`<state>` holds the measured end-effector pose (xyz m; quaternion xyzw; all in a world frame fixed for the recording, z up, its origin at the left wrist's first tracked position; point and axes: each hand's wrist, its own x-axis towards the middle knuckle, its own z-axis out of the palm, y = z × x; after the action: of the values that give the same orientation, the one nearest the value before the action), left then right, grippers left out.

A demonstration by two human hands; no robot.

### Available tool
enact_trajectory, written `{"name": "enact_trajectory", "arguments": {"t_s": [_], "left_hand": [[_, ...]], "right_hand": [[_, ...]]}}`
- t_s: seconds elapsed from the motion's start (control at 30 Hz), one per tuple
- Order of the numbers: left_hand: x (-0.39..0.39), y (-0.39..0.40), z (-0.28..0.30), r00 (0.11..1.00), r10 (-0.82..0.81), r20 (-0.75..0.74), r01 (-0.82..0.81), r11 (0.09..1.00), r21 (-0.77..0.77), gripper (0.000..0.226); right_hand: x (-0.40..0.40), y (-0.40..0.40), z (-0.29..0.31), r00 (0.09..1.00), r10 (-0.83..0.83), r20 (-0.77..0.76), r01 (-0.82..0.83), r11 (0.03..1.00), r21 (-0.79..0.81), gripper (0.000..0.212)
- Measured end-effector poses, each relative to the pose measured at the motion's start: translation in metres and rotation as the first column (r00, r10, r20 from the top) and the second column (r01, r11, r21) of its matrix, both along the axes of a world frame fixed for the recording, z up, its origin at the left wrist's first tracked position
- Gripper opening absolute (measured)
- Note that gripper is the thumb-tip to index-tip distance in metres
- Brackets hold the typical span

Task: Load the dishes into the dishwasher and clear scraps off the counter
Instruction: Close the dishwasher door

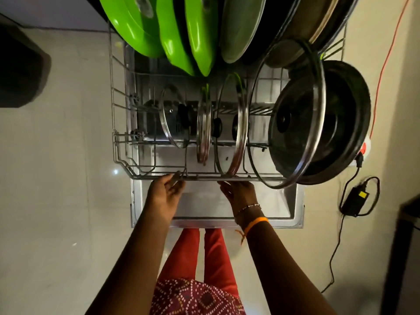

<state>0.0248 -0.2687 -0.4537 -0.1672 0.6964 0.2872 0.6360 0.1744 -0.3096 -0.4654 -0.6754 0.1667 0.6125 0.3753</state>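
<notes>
A wire dishwasher rack [118, 142] stands pulled out over the open dishwasher door [291, 214]. Green plates [172, 42] and a grey plate [241, 30] stand on edge at its far end. Several glass lids [204, 128] stand upright in the near rows, and a large glass lid [302, 123] leans against a black pan [350, 119] at the right. My left hand [164, 196] curls its fingers round the rack's front rail. My right hand [238, 190] has its fingers on the same rail, further right.
A black power adapter [356, 198] with its cable lies on the pale tiled floor [56, 178] right of the door. An orange cord [386, 60] runs along the right wall. A dark bulky object [20, 71] sits at the far left.
</notes>
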Motion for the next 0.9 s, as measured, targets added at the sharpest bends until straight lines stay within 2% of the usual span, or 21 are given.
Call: {"name": "enact_trajectory", "arguments": {"t_s": [0.1, 0.23, 0.3, 0.57, 0.67, 0.8, 0.9], "left_hand": [[-0.003, 0.007, 0.001, 1.0, -0.006, 0.013, 0.006, 1.0, -0.021, 0.015], [-0.007, 0.011, 0.007, 0.999, 0.014, 0.05, -0.014, 1.0, -0.001, 0.022], [-0.005, 0.014, 0.007, 0.998, 0.004, 0.062, -0.006, 0.999, 0.038, 0.025], [0.0, 0.041, 0.005, 0.992, 0.052, 0.112, -0.064, 0.992, 0.11, 0.022], [-0.002, 0.059, 0.002, 0.987, 0.014, 0.158, -0.039, 0.988, 0.152, 0.022], [-0.004, 0.091, -0.004, 0.98, -0.101, 0.171, 0.059, 0.97, 0.236, 0.024], [0.0, 0.117, -0.004, 0.981, -0.134, 0.14, 0.097, 0.965, 0.244, 0.018]], "right_hand": [[-0.002, 0.0, -0.004, 0.998, -0.058, 0.04, 0.057, 0.998, 0.028, 0.021], [-0.004, -0.004, -0.006, 0.994, -0.09, 0.067, 0.087, 0.995, 0.057, 0.018], [-0.005, -0.004, -0.008, 0.994, -0.073, 0.084, 0.067, 0.995, 0.076, 0.022], [0.002, 0.029, -0.008, 0.993, 0.044, 0.109, -0.063, 0.982, 0.177, 0.014], [0.008, 0.05, -0.009, 0.991, 0.091, 0.1, -0.11, 0.973, 0.202, 0.012], [0.02, 0.085, -0.01, 0.986, 0.155, 0.064, -0.165, 0.961, 0.22, 0.027], [0.025, 0.117, -0.012, 0.98, 0.189, 0.059, -0.196, 0.964, 0.181, 0.031]]}}
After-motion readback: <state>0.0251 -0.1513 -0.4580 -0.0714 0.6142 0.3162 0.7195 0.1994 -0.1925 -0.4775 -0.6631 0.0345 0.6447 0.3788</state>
